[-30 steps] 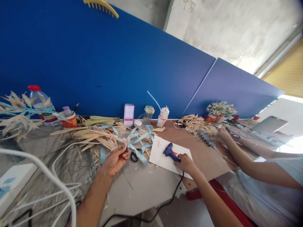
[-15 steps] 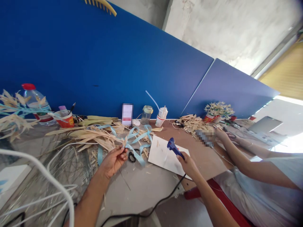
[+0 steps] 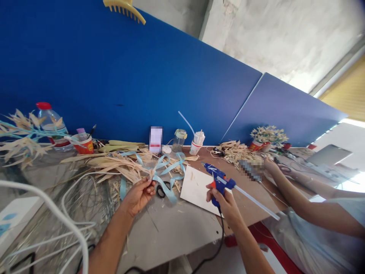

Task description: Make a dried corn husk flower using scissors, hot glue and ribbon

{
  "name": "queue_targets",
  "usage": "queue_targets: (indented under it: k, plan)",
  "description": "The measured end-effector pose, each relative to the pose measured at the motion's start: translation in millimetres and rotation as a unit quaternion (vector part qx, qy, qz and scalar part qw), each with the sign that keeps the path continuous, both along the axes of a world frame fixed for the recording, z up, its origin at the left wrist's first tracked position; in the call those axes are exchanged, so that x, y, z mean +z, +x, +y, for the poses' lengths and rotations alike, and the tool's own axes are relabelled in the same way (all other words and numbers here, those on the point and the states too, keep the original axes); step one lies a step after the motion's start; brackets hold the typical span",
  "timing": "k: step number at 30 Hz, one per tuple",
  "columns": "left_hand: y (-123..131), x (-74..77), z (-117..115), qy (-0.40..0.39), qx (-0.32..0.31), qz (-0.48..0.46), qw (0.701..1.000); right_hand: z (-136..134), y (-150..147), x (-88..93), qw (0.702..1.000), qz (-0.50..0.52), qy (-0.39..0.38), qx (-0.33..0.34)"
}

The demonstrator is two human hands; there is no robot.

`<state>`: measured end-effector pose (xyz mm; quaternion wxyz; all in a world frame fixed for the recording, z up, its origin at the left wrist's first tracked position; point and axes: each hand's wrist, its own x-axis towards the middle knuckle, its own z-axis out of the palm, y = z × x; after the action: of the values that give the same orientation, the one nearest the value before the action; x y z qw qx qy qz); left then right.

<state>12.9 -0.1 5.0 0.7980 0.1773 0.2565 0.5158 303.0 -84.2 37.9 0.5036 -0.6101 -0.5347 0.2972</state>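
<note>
Near the middle of the table, my left hand is closed in a pinch on a small pale piece of dried husk. A loose light-blue ribbon lies right beside that piece; whether the two are joined I cannot tell. My right hand grips a blue glue gun by its handle, nozzle toward the left. From the gun's back a clear glue stick sticks out. Below the gun lies a white board. Black-handled scissors rest just right of my left fingers, partly under the ribbon.
Dried husks are heaped on the left, beside white cables. Along the blue partition stand a phone, a clear jar and a paper cup. At right, another person's arm reaches over the table.
My right hand has turned the glue gun, so its nozzle points left and its glue stick now shows. My left hand keeps its pinch. The whole view has shifted slightly.
</note>
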Motion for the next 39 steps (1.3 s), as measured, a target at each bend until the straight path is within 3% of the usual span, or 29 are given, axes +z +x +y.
queue_targets:
  k: [5, 7, 10, 12, 20, 27, 39]
  plan:
    - [0, 0.1, -1, 0.005, -0.001, -0.004, 1.000, 6, -24, 2.6, 0.998, -0.048, -0.018, 0.024]
    - [0, 1.0, -1, 0.000, 0.001, -0.005, 1.000, 7, -34, 2.2, 0.995, 0.009, -0.005, 0.104]
    - [1, 2.7, -2, -0.007, -0.001, -0.002, 1.000, 5, -51, 2.8, 0.962, 0.112, -0.023, 0.248]
    - [2, 3.5, -3, -0.006, 0.000, 0.001, 1.000, 5, -63, 3.6, 0.950, 0.124, -0.071, 0.279]
    - [2, 1.8, -4, 0.009, -0.005, 0.009, 1.000, 13, -91, 7.1, 0.964, 0.025, -0.148, 0.219]
    - [2, 4.4, -6, 0.008, -0.005, 0.022, 1.000, 19, -100, 9.3, 0.975, -0.048, -0.097, 0.194]
    - [2, 7.1, -6, 0.035, -0.026, 0.017, 0.999, 21, -101, 11.8, 0.974, -0.076, -0.043, 0.209]
